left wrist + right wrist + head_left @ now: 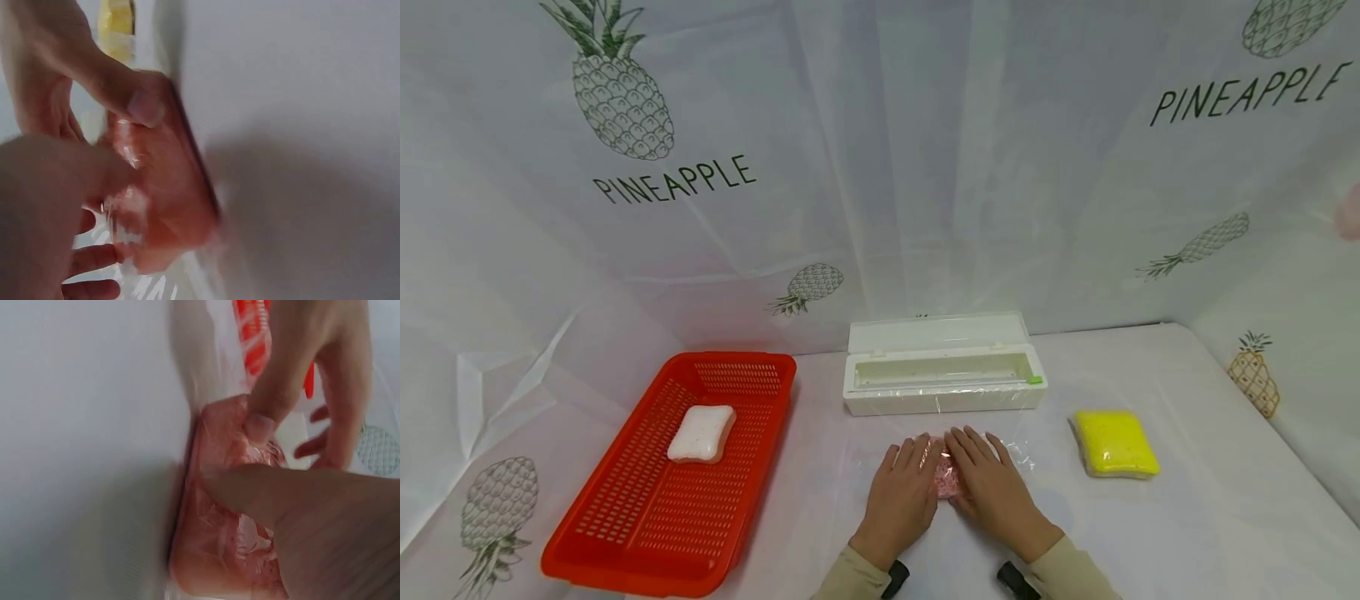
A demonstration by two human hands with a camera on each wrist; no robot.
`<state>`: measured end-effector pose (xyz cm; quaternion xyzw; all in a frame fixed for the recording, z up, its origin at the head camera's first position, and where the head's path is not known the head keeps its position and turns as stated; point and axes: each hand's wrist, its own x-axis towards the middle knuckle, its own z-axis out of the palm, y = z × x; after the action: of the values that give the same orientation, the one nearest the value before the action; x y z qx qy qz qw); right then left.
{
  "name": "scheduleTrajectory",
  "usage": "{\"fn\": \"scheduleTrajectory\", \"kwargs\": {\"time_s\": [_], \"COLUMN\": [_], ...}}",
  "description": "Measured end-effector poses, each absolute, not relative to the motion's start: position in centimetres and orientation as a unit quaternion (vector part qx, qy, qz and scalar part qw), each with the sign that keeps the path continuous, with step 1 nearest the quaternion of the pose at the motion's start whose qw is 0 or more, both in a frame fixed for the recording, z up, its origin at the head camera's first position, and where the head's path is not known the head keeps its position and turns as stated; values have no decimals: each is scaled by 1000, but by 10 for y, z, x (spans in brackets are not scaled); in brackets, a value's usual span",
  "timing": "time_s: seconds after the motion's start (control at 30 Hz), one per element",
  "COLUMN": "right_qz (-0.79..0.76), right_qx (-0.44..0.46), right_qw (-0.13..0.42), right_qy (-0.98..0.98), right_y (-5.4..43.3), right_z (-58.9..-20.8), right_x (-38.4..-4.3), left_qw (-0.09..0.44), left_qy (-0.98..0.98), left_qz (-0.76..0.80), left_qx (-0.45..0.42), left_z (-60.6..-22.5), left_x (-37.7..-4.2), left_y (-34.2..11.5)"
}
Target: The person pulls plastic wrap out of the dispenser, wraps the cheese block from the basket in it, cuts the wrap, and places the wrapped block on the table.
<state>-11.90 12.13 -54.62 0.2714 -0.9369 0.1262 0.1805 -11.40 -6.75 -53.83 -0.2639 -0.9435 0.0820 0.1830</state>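
Observation:
A pink block (pixel 947 473) under clear plastic film (pixel 1017 454) lies on the white table in front of me. My left hand (pixel 901 492) rests over its left part, fingers extended forward. From the other side my right hand (pixel 992 492) covers the right part, its fingers fairly straight too. In the left wrist view both thumbs lie on the film-covered pink block (pixel 172 206), close to its near edge. The right wrist view shows the shiny, creased film over the pink block (pixel 212 544), with the fingers spread toward its far side.
Behind my hands stands a long white cling film box (pixel 943 404), lid raised. To the left, a red plastic basket (pixel 681 558) holds a white block (pixel 702 433). A yellow block (pixel 1116 444) sits on the right. A pineapple-print cloth (pixel 925 167) hangs behind.

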Motion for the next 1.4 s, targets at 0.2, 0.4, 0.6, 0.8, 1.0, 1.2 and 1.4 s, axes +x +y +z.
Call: {"fn": "scheduleTrajectory", "kwargs": {"time_s": [0.2, 0.4, 0.6, 0.8, 1.0, 1.2, 1.4], "right_qz": [144, 136, 155, 237, 342, 381, 386], "right_qx": [276, 271, 270, 273, 147, 41, 36], "right_qw": [179, 173, 105, 120, 274, 245, 184], "right_qy": [-933, -937, -945, -925, -887, -891, -903], "right_y": [120, 117, 119, 131, 161, 199, 219], "right_z": [-547, -550, -546, -542, -533, -532, -539], "right_x": [-132, -135, -139, -146, -165, -189, -203], "left_qw": [179, 170, 210, 196, 175, 162, 131], "left_qy": [-947, -948, -942, -947, -954, -955, -957], "left_qz": [56, 50, 40, 20, 13, 12, -16], "left_qx": [-262, -264, -258, -254, -244, -250, -257], "left_z": [-545, -552, -557, -560, -559, -555, -531], "left_x": [-122, -128, -137, -140, -140, -142, -148], "left_y": [-70, -68, -66, -64, -60, -61, -57]}}
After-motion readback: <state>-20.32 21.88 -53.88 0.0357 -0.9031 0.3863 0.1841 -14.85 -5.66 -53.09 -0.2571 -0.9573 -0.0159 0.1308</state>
